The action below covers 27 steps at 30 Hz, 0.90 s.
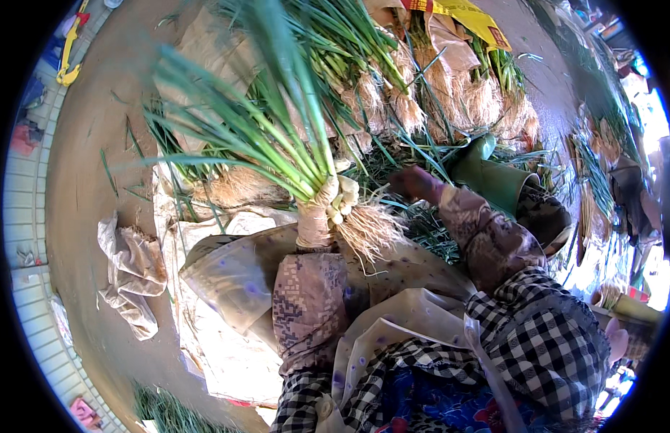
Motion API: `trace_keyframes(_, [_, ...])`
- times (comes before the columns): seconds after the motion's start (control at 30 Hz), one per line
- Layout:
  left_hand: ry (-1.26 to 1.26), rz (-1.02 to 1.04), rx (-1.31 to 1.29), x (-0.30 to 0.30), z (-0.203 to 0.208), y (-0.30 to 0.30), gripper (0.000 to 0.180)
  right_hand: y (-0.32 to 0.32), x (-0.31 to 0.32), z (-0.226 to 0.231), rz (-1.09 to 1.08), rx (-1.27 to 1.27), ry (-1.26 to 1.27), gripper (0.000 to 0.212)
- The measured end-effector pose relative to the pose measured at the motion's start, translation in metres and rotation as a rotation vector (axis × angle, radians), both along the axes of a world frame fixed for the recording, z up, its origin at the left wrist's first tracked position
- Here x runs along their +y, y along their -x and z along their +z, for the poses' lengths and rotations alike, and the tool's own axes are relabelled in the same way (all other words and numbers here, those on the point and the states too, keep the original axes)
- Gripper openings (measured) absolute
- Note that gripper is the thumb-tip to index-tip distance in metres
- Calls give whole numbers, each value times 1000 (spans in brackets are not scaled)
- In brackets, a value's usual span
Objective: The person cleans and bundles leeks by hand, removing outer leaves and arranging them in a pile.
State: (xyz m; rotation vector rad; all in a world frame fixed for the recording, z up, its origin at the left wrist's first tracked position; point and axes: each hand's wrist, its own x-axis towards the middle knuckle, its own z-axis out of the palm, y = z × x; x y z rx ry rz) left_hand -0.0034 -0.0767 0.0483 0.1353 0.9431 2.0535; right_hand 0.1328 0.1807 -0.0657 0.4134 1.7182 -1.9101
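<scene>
At frame centre the gloved left hand (322,206) grips a bunch of green onions (277,137) just above its roots, while the right hand (414,182), seemingly closed, reaches into loose greens (421,155).

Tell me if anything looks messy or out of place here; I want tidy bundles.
Loose green leaves lie scattered between the stacked bundles, and a crumpled cloth lies apart on the ground. The bunch gripped by the left hand looks neat, roots together.
</scene>
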Motion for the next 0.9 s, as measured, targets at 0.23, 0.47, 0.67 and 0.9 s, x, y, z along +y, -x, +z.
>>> trace_keyframes(0.23, [138,-17,-50,32,-31,-25,27,105,-55,125,-403,155,356,40])
trace_keyframes(0.47, [345,153,-205,47,-36,-68,31,115,-43,90,-406,287,-589,29])
trace_keyframes(0.67, [313,158,-217,40,-45,-66,31,113,-54,96,-412,515,-683,25])
trace_keyframes(0.9, [221,141,-238,36,-47,-66,31,97,-48,89,-779,162,369,15])
